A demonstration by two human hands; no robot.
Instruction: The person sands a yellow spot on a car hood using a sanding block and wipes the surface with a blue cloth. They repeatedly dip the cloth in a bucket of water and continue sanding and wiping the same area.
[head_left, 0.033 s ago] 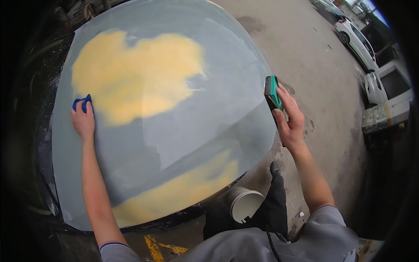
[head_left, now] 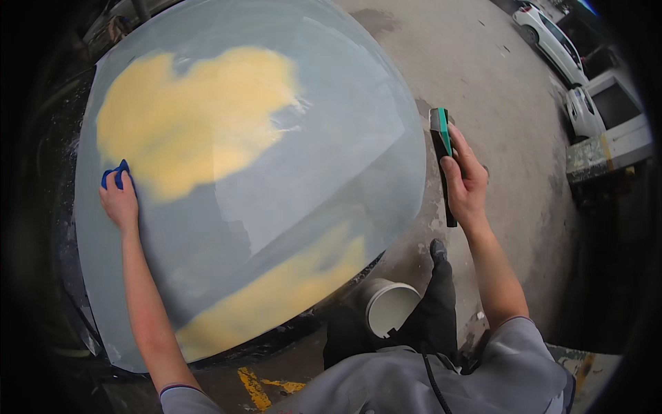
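Note:
A car hood [head_left: 303, 179] in grey primer spreads out before me, with yellow filler patches [head_left: 200, 124] on its far left and along its near edge. Bunched in the fingers of my left hand [head_left: 120, 203] is a blue cloth [head_left: 116, 176], resting on the hood's left side beside the larger patch. Out past the hood's right edge, my right hand [head_left: 469, 181] grips a long black and green sanding block [head_left: 441, 141]. The block is held up on its side, apart from the hood, and my palm hides part of it.
A white bucket [head_left: 392, 309] stands on the concrete floor [head_left: 483, 83] by my legs, under the hood's near edge. White cars [head_left: 549, 43] are parked at the far right, near a pale boxy frame [head_left: 617, 114]. Yellow markings [head_left: 255, 388] lie on the ground at my lower left.
My right hand has drawn the sanding block away from the hood's right edge and turned it more edge-on. My left hand with the cloth has slid slightly nearer. The view has shifted a little.

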